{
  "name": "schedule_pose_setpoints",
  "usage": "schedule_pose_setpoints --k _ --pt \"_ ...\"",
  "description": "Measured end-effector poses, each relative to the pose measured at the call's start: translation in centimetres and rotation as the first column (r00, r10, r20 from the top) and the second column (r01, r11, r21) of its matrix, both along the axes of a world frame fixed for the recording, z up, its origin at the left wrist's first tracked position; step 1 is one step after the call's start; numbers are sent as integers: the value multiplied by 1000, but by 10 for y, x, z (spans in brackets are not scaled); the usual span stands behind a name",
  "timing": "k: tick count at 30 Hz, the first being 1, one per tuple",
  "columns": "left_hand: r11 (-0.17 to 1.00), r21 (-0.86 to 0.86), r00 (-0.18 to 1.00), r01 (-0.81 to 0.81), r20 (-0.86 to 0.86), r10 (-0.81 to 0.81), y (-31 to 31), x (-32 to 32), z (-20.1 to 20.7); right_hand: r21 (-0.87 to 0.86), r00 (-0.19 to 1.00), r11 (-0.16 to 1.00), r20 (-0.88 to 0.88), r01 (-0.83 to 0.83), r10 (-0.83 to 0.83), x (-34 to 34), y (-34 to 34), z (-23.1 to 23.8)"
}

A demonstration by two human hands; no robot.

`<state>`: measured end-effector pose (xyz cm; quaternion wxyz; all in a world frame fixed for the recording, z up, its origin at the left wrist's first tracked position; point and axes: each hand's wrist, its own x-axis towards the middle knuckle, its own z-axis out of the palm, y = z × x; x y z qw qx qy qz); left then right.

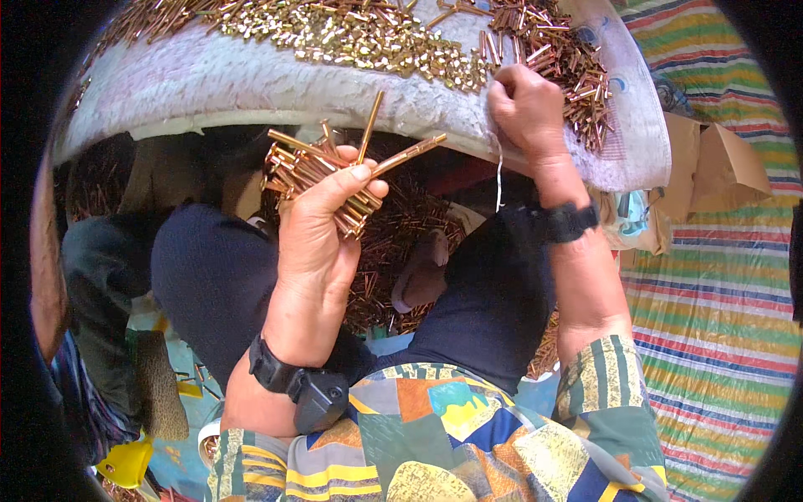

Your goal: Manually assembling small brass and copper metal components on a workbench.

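Note:
My left hand [316, 213] is closed around a bundle of copper-coloured bolts [288, 167], held in front of the table's near edge. Two longer pieces stick out past the thumb, one pointing up and one to the right. My right hand [531, 109] rests at the table edge with its fingers curled down. Whatever it pinches is hidden behind the knuckles. Just left of it lies a heap of small gold-coloured nuts [360, 46], and to its right spreads a pile of loose copper-coloured bolts [590, 92].
A pale, fabric-covered table [217, 79] curves across the top. A white string [500, 180] dangles from its edge. More bolts [376, 284] lie below, between my knees. An opened cardboard box [728, 171] stands right, on a striped sheet [711, 335]. Another person's leg [104, 276] is at left.

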<state>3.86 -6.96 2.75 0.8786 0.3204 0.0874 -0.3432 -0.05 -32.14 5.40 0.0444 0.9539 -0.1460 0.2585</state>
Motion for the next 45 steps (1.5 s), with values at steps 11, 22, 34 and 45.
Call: schedule_pose_setpoints --k 11,22,34,45 --pt "999 -11 995 43 90 -42 2 -4 5 929 935 166 299 -331 190 -49 88 31" --pt "998 10 987 62 148 -63 6 -7 9 906 951 331 186 -263 248 -53 97 47" --pt "999 5 975 45 218 -45 8 -6 10 820 896 374 346 -433 277 -51 109 37" --pt "994 86 952 64 292 -87 11 -7 16 947 932 -27 321 -321 166 -60 108 37"
